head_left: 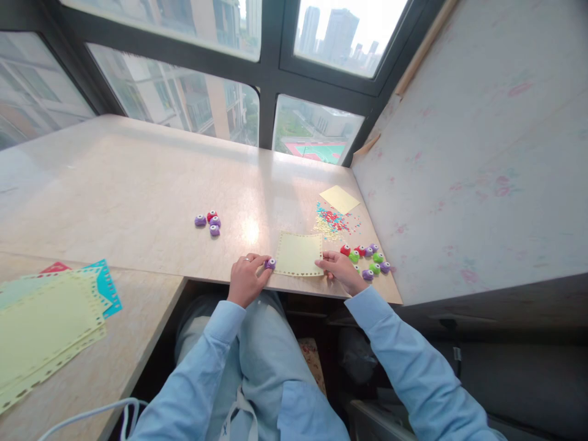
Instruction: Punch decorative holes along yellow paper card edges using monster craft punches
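Between the thumb and fingers of my left hand point(248, 277) is a small purple punch point(270, 264) with a round white spot, near the front edge of the table. My right hand point(340, 269) pinches the right edge of a pale yellow paper point(299, 253) with small holes punched along its borders. The paper lies between my two hands. Just right of my right hand stand several red, green and purple punches point(375, 258). Behind the paper lies a scatter of red, blue and yellow paper bits point(331, 222).
A yellow sheet point(340, 199) lies behind the bits. More punches point(214, 221) stand left of centre on the table point(138, 184). Large punched sheets point(50, 324) and a white cable point(92, 416) are at the left. A wall point(482, 153) bounds the right side.
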`<state>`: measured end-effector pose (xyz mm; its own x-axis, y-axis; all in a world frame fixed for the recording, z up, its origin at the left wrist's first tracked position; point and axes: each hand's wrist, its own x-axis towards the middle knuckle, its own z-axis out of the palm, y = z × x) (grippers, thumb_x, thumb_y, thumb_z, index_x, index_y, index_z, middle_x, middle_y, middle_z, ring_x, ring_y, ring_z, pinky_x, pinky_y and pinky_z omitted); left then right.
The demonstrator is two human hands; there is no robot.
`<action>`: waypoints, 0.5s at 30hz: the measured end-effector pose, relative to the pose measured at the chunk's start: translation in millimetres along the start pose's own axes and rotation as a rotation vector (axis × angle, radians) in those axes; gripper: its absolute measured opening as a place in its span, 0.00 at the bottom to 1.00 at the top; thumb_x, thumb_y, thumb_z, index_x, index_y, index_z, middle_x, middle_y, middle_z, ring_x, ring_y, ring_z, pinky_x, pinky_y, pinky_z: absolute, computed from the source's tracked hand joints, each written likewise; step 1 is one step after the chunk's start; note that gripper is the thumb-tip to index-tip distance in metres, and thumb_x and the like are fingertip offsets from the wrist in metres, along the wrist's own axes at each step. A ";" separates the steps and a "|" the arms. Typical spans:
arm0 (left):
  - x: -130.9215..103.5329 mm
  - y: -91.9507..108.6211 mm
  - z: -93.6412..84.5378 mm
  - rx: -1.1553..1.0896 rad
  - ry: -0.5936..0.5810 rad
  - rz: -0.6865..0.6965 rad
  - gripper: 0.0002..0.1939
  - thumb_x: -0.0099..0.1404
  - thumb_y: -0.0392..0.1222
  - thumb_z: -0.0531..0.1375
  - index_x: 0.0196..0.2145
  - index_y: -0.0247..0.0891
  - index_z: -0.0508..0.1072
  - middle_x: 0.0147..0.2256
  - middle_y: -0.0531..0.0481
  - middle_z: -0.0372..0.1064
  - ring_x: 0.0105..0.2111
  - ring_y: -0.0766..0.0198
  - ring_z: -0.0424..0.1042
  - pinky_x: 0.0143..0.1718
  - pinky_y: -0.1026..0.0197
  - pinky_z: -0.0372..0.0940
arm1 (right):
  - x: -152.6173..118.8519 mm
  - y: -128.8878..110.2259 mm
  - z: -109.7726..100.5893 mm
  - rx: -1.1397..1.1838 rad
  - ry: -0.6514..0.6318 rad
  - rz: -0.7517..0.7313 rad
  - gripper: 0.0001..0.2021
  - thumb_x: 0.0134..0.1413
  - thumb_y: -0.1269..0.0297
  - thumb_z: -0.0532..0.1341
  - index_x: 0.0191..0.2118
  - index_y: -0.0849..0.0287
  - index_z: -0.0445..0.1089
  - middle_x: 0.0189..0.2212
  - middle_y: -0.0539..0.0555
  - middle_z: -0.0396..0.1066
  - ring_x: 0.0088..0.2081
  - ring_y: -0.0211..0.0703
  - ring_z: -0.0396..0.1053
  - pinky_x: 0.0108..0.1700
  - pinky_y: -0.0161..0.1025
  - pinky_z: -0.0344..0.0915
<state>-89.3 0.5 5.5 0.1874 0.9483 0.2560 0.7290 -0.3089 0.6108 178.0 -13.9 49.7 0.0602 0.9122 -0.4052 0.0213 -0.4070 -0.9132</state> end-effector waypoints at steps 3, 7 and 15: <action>0.5 -1.9 0.4 -0.021 -0.017 -0.005 0.12 0.62 0.44 0.60 0.44 0.45 0.77 0.41 0.47 0.74 0.42 0.54 0.69 0.45 0.51 0.63 | 2.3 2.0 2.5 -0.108 0.049 -0.019 0.14 0.40 0.62 0.70 0.33 0.65 0.74 0.24 0.52 0.72 0.21 0.31 0.63 0.19 0.28 0.61; 1.7 -6.6 0.5 -0.088 -0.030 0.002 0.12 0.62 0.41 0.59 0.43 0.44 0.77 0.41 0.48 0.74 0.42 0.55 0.70 0.47 0.52 0.64 | 4.2 6.5 1.8 -0.086 0.118 -0.059 0.12 0.39 0.61 0.69 0.31 0.64 0.74 0.24 0.51 0.71 0.21 0.32 0.63 0.22 0.31 0.65; 3.6 -10.4 -0.1 -0.110 -0.057 -0.004 0.14 0.60 0.38 0.60 0.44 0.44 0.77 0.43 0.50 0.75 0.43 0.56 0.71 0.48 0.53 0.65 | 3.0 12.3 -3.5 -0.062 0.098 -0.082 0.16 0.38 0.57 0.69 0.31 0.64 0.73 0.22 0.50 0.69 0.21 0.30 0.59 0.23 0.31 0.63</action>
<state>-96.3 7.1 0.1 0.2241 0.9511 0.2127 0.6534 -0.3085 0.6913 182.0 -16.4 37.5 0.1532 0.9349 -0.3201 0.0913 -0.3359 -0.9374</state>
